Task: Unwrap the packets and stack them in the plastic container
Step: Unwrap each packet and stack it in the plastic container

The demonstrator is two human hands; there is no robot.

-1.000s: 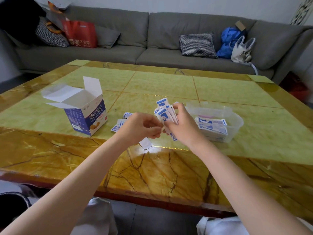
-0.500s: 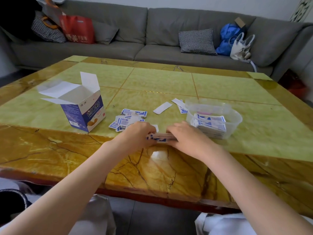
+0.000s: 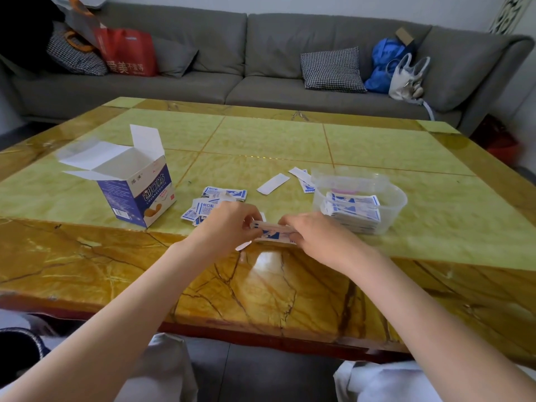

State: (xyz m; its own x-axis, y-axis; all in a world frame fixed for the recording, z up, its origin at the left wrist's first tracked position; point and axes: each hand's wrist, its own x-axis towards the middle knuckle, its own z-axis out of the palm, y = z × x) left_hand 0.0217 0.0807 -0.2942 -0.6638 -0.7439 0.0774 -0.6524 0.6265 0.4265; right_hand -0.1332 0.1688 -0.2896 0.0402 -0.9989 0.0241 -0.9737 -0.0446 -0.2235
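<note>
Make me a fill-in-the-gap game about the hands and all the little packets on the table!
1. Both hands, left and right, hold a bundle of packets just above the ____.
2. The plastic container sits to the ____ of the hands.
3. The blue box's top flaps are ____.
4. Loose packets lie between the container and the ____.

Missing words: table; right; open; box

Packet bundle [image 3: 272, 231] lower, flat between both hands, no longer fanned
</note>
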